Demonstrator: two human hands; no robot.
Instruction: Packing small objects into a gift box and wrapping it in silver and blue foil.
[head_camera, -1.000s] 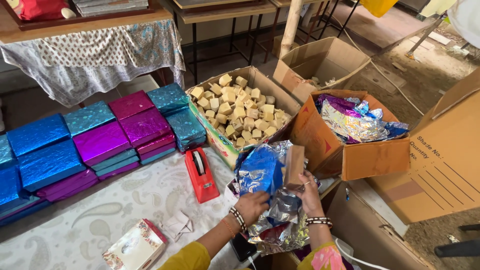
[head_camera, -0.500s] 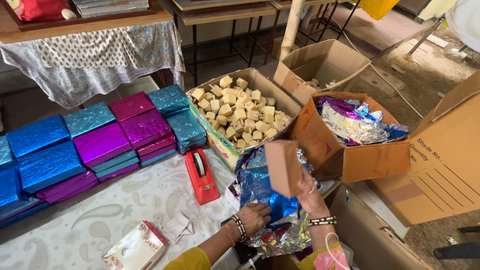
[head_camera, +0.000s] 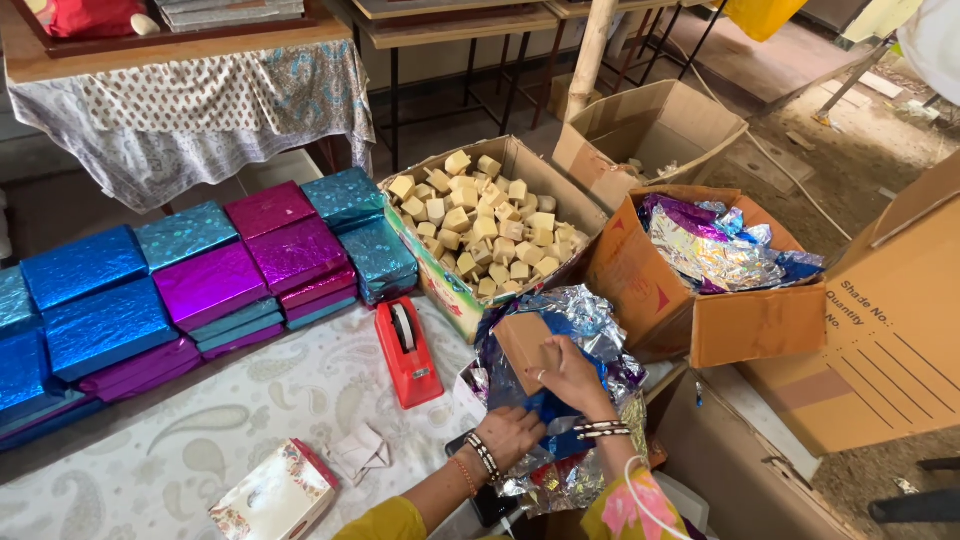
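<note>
My right hand is clamped over a small brown box — it lies tilted on shiny foil, long side toward the soap carton. My left hand pinches the foil's near edge, just below.

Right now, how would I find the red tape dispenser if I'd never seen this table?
Start at the open cardboard box of tan blocks in the middle. Just below its near left corner, on the white patterned tablecloth, lies the tape dispenser. It is the only solid red plastic thing there, right of the shiny blue and purple wrapped boxes.
</note>
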